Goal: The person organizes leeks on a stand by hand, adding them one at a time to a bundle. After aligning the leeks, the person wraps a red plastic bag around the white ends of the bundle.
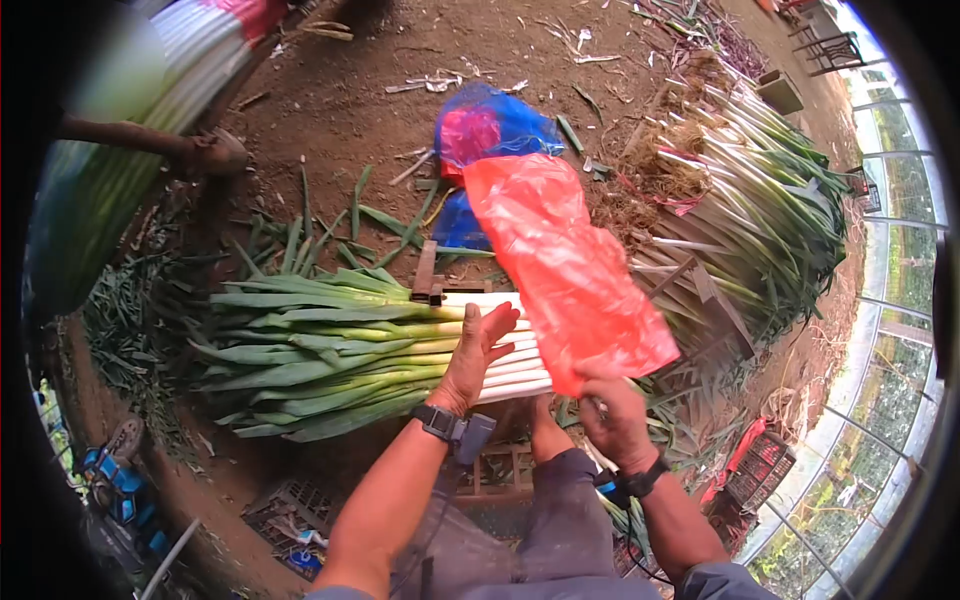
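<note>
A bundle of leeks [350, 345] lies across a low wooden rack, green leaves to the left and white stalks to the right. My left hand [478, 352] rests flat on the white stalks, fingers spread. My right hand [612, 415] grips the lower edge of a red plastic bag [565, 265], which hangs spread over the white stalk ends and hides them. A blue plastic bag [500, 125] lies on the dirt behind the red one.
A large pile of leeks [760, 210] with roots lies on a wooden frame at the right. Leaf trimmings [330, 225] litter the dirt floor. Another leek bundle [110, 170] is at the upper left. A red crate [757, 465] sits at the lower right.
</note>
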`<control>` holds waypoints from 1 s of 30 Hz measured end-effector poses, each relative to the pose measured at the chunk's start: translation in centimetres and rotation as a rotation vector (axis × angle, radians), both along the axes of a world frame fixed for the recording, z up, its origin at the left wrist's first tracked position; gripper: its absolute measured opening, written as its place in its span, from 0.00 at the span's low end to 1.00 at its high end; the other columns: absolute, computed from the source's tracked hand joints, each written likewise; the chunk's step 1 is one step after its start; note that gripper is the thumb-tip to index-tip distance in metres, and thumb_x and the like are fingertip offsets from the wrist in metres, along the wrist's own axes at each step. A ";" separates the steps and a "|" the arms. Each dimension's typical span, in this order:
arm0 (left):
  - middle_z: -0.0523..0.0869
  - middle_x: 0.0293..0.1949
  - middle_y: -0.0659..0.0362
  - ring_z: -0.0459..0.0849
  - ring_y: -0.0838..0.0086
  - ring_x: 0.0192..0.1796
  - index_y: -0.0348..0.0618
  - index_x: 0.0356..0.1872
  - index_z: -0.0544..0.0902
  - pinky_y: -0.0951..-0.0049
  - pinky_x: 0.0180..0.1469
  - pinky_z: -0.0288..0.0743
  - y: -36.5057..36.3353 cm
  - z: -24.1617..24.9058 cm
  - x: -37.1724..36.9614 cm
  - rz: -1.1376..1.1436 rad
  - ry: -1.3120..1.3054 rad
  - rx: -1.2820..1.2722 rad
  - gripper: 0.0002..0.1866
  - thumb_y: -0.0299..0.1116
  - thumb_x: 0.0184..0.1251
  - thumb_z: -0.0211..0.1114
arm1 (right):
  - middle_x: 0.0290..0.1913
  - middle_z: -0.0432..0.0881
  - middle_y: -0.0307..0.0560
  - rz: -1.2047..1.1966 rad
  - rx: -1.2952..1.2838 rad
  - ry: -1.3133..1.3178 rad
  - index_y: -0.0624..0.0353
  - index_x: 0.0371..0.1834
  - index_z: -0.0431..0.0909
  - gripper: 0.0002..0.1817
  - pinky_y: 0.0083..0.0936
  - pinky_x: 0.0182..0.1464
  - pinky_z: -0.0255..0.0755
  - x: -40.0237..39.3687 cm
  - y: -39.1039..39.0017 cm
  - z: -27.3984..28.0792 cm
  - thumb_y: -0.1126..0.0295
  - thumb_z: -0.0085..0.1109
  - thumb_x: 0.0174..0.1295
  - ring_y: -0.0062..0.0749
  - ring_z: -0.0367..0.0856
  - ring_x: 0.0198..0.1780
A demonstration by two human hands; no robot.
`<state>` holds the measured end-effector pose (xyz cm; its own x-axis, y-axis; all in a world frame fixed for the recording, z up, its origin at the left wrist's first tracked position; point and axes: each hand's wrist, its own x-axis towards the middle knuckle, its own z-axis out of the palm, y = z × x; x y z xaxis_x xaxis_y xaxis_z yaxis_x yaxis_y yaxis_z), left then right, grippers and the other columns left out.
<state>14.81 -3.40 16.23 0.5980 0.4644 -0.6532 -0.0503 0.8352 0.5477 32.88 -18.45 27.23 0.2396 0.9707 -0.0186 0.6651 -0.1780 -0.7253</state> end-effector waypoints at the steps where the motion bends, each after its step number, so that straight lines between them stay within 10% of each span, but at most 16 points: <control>1: 0.78 0.72 0.50 0.74 0.65 0.75 0.36 0.77 0.68 0.58 0.76 0.65 0.3 3.3 0.1 0.039 0.023 -0.008 0.51 0.76 0.73 0.48 | 0.56 0.88 0.50 0.035 -0.036 0.017 0.55 0.46 0.81 0.12 0.35 0.50 0.82 -1.6 -1.2 0.8 0.76 0.68 0.60 0.47 0.88 0.49; 4: 0.85 0.63 0.59 0.83 0.70 0.64 0.40 0.68 0.78 0.63 0.70 0.74 0.2 7.4 0.0 0.198 -0.056 -0.058 0.24 0.43 0.80 0.65 | 0.56 0.88 0.43 0.120 -0.094 0.059 0.53 0.47 0.81 0.12 0.37 0.44 0.82 -5.4 -3.5 3.4 0.74 0.69 0.60 0.44 0.88 0.44; 10: 0.90 0.53 0.60 0.88 0.71 0.54 0.41 0.55 0.86 0.66 0.62 0.80 0.2 12.3 -5.3 0.370 -0.046 0.034 0.12 0.29 0.75 0.62 | 0.43 0.90 0.49 -0.135 -0.515 0.338 0.61 0.50 0.85 0.10 0.29 0.47 0.81 -5.3 -10.2 7.0 0.68 0.61 0.73 0.35 0.90 0.45; 13: 0.89 0.54 0.57 0.88 0.67 0.55 0.39 0.55 0.85 0.61 0.63 0.82 0.7 14.0 -8.7 0.319 -0.103 -0.067 0.13 0.28 0.76 0.59 | 0.35 0.87 0.44 -0.572 -0.426 0.424 0.64 0.50 0.85 0.20 0.29 0.44 0.78 -1.0 -12.4 4.9 0.56 0.56 0.78 0.28 0.84 0.37; 19: 0.88 0.55 0.53 0.88 0.60 0.55 0.35 0.56 0.83 0.53 0.60 0.85 -0.7 18.9 -9.2 0.131 -0.248 -0.185 0.15 0.30 0.78 0.53 | 0.66 0.81 0.47 -0.375 -0.511 1.121 0.56 0.73 0.73 0.32 0.36 0.66 0.73 -0.5 0.1 5.0 0.43 0.50 0.79 0.33 0.80 0.62; 30: 0.90 0.55 0.60 0.88 0.76 0.54 0.40 0.61 0.84 0.70 0.60 0.81 0.6 22.1 -8.2 0.135 -0.096 0.169 0.15 0.29 0.77 0.67 | 0.45 0.88 0.37 -0.524 0.076 1.291 0.60 0.56 0.82 0.14 0.23 0.50 0.79 -1.6 3.3 12.0 0.64 0.66 0.74 0.19 0.84 0.43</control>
